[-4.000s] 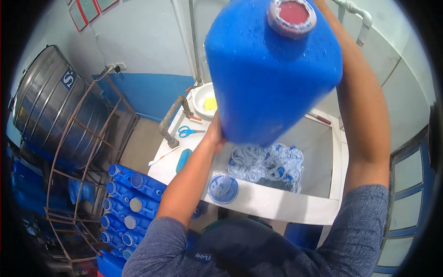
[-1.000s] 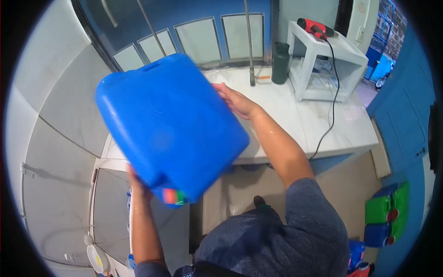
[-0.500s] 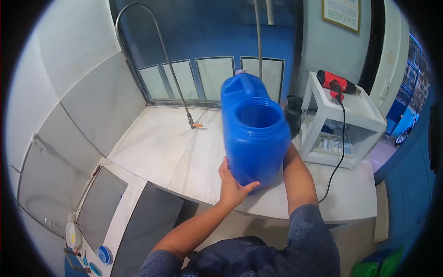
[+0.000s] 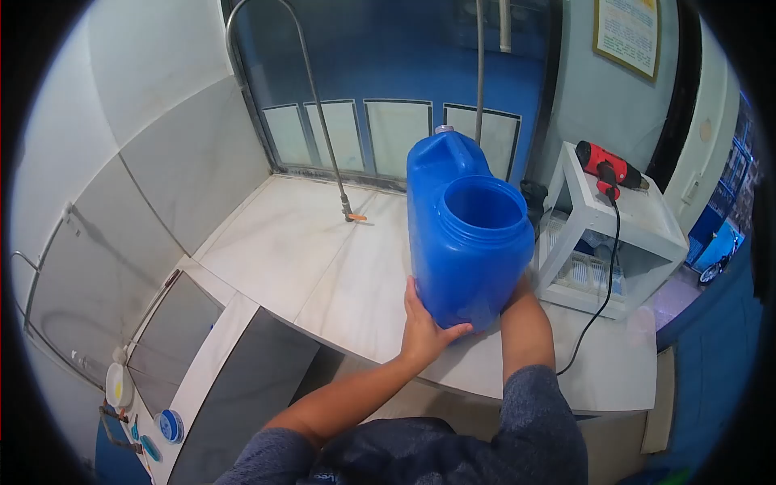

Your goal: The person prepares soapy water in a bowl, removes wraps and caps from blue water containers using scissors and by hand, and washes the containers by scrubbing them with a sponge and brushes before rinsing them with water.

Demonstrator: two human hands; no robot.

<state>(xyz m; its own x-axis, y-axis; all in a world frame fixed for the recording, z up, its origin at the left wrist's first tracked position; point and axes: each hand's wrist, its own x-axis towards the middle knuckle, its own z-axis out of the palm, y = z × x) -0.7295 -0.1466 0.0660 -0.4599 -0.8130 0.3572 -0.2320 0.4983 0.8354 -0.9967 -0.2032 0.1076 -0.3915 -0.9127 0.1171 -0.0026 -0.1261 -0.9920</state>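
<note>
A big blue plastic jerrycan (image 4: 465, 279) stands upright at the front of the white counter, its wide round mouth uncapped and facing me. Behind the mouth are its moulded handle and a small capped spout. My left hand (image 4: 428, 327) grips the lower left side, with the thumb across the front and the fingers around the edge. On the opposite side, my right hand (image 4: 520, 293) reaches against the jerrycan low down; its fingers are hidden behind the blue wall.
A red heat gun (image 4: 612, 167) lies on a white shelf box (image 4: 622, 230) at right, its black cord trailing down the counter (image 4: 299, 246). A dark bottle (image 4: 533, 198) stands behind the jerrycan. A curved metal pipe with an orange-handled valve (image 4: 353, 216) rises at back left.
The view has turned slightly, so the surroundings sit further right. The jerrycan covers more of the dark bottle. My left hand keeps the same grip.
</note>
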